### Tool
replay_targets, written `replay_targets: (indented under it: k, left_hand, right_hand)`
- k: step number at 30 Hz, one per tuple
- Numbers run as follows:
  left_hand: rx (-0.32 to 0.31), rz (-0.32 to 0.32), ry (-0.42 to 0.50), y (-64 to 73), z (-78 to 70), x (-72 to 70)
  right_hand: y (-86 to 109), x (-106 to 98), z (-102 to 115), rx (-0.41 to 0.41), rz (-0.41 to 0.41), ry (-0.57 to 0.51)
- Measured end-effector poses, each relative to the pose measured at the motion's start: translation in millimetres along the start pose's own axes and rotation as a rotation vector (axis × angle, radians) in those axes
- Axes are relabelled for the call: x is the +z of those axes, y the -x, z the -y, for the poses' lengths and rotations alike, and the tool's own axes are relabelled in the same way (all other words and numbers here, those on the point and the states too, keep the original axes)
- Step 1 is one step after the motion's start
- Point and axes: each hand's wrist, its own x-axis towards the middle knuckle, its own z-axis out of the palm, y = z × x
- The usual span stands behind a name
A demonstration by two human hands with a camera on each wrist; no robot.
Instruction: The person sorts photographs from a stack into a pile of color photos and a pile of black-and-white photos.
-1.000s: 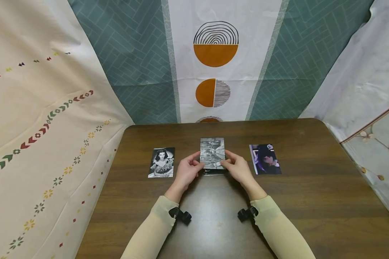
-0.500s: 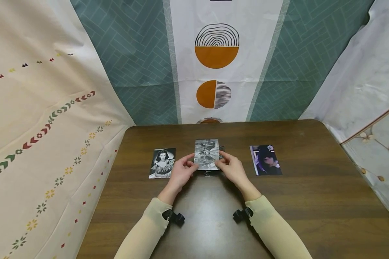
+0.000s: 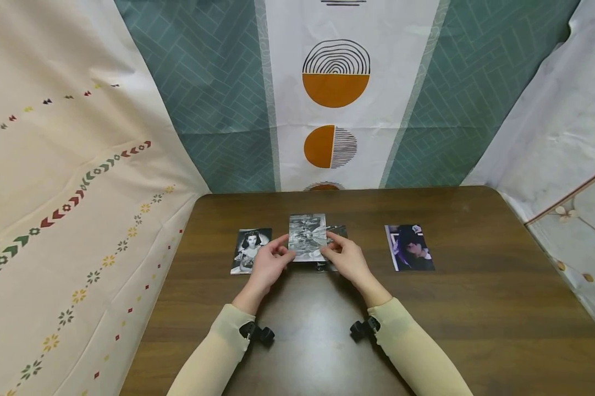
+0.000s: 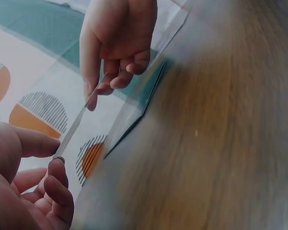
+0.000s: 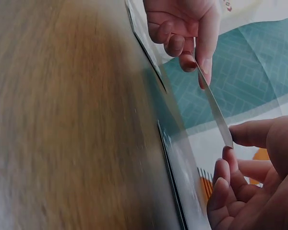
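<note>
Both hands hold a black-and-white photo (image 3: 307,237) above the table, seen edge-on in both wrist views. My left hand (image 3: 268,265) pinches its left edge between thumb and fingers. The opposite edge is pinched by my right hand (image 3: 348,263). Partly hidden beneath the held photo and the right fingers lies another dark photo (image 3: 338,230). To the left, a black-and-white portrait photo (image 3: 248,247) of a person in a pale dress lies flat, its lower right corner overlapped by the left hand. A colour photo (image 3: 409,247) with purple tones lies to the right.
The brown wooden table (image 3: 475,308) has rounded far corners. Behind it hangs a green and white cloth (image 3: 218,99) with orange half-circles. A cream patterned cloth (image 3: 80,220) drapes on the left and a white one (image 3: 565,132) on the right.
Both hands have moved left with the held photo, away from over the middle photo, more of which now shows. The left hand now overlaps the portrait photo in the head view.
</note>
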Motion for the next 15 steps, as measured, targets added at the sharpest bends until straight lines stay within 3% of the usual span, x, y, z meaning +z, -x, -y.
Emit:
replay_targets:
  k: [15]
  left_hand:
    - [-0.011,-0.023,-0.082,10.6,12.3,-47.3]
  right_hand:
    - [-4.5,34.3,15.8,-0.062,0.126,0.047]
